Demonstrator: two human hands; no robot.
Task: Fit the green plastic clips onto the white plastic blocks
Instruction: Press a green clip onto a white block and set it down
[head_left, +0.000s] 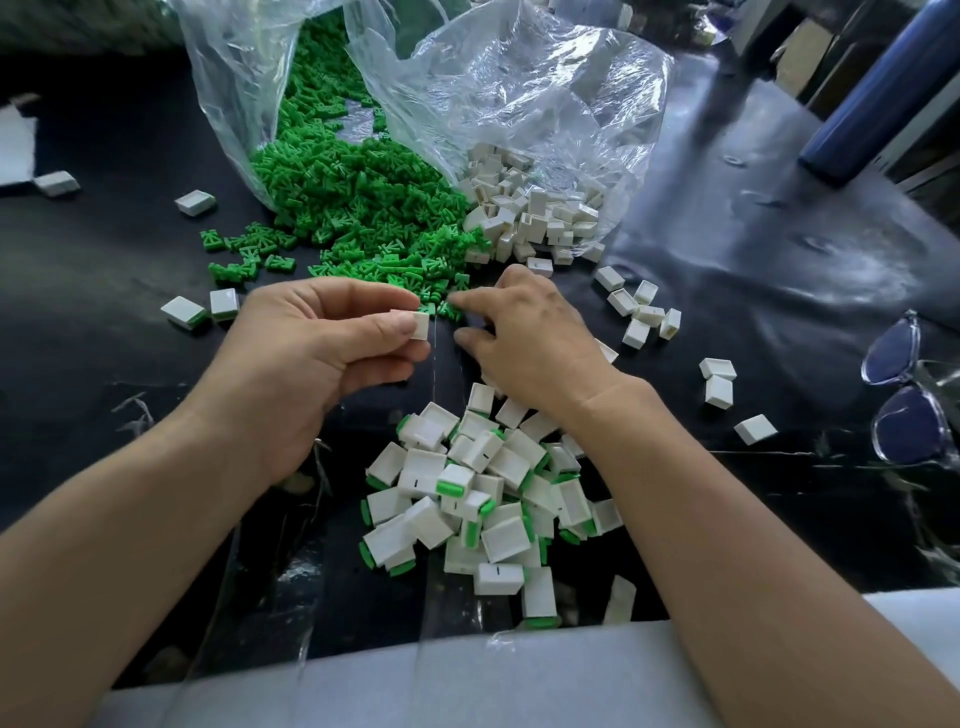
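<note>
Left hand (311, 343) pinches one white block (417, 326), thumb against forefinger, just on the near side of the green clip pile (363, 208). Right hand (524, 332) fingers (478, 300) curl onto a loose green clip (450, 310) at that pile's near edge. Can't tell if the pinch is closed. I'd lift a single clip, square it to the block's opening, then press straight until seated.

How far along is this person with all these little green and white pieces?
Done: a pile of fitted blocks lies near the body, green showing at their ends. In hand: the left hand holds one white block; the right hand is at the green clips. Left: that big heap and bare blocks spilling from the bags, so much remains.
</note>
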